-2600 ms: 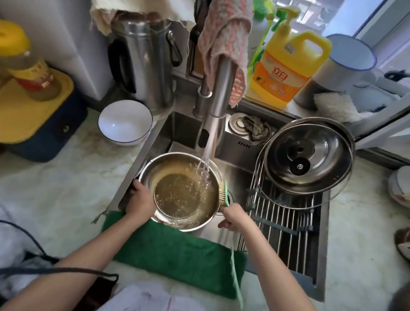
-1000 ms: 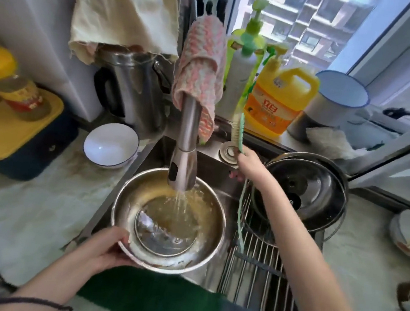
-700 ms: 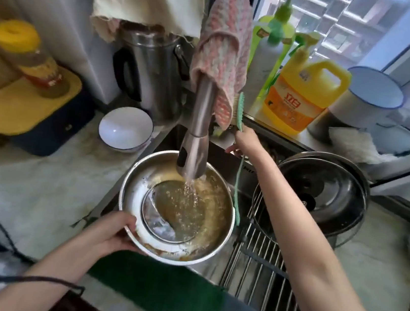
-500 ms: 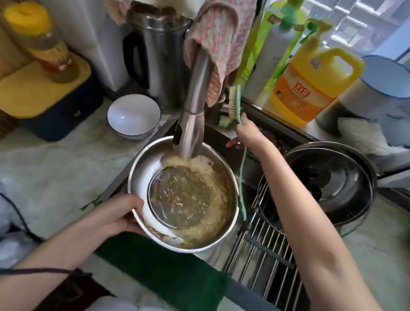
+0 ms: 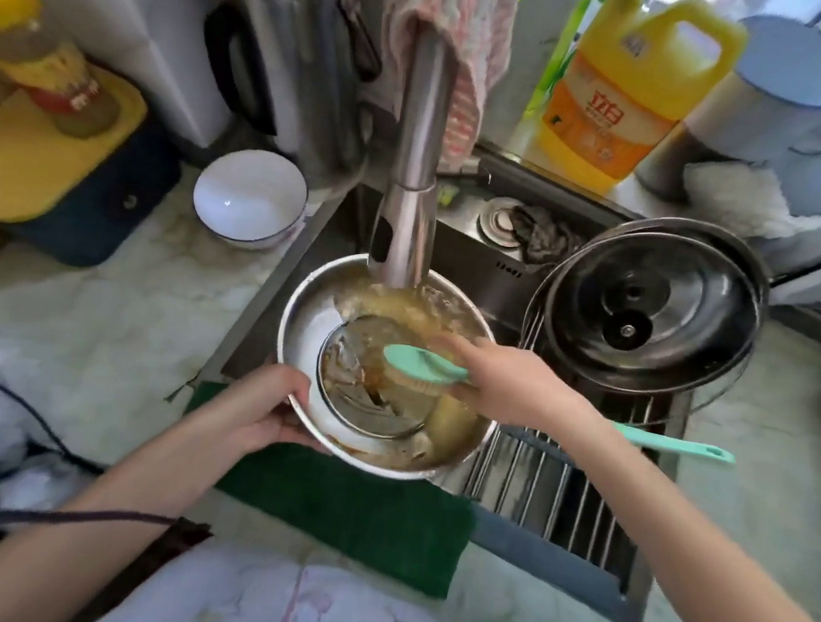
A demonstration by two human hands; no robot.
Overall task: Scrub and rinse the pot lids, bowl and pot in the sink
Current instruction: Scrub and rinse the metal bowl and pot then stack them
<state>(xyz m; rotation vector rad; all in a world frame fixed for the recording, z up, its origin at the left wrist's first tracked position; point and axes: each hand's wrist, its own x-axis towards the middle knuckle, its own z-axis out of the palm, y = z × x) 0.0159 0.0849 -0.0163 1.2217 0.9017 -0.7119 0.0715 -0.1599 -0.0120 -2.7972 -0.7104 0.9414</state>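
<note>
A steel pot (image 5: 315, 309) holding brown dirty water sits tilted in the sink under the faucet (image 5: 413, 166). My left hand (image 5: 259, 408) grips its near-left rim. My right hand (image 5: 513, 385) holds a mint-green scrub brush (image 5: 422, 364), bristles down inside the pot; the brush handle sticks out to the right behind my wrist. Two pot lids (image 5: 651, 309) rest stacked, undersides up, on the wire rack (image 5: 556, 494) at the sink's right. A white bowl (image 5: 249, 198) stands on the counter left of the sink.
A steel kettle (image 5: 296, 48) and a pink cloth (image 5: 460, 17) over the faucet stand behind the sink. A yellow detergent jug (image 5: 627, 84) and a lidded container (image 5: 766, 96) sit on the sill. A green mat (image 5: 353, 505) covers the sink's front edge.
My right hand came down from the back of the sink by the faucet base and put the brush into the pot. Water no longer visibly streams from the faucet. My left hand keeps the rim.
</note>
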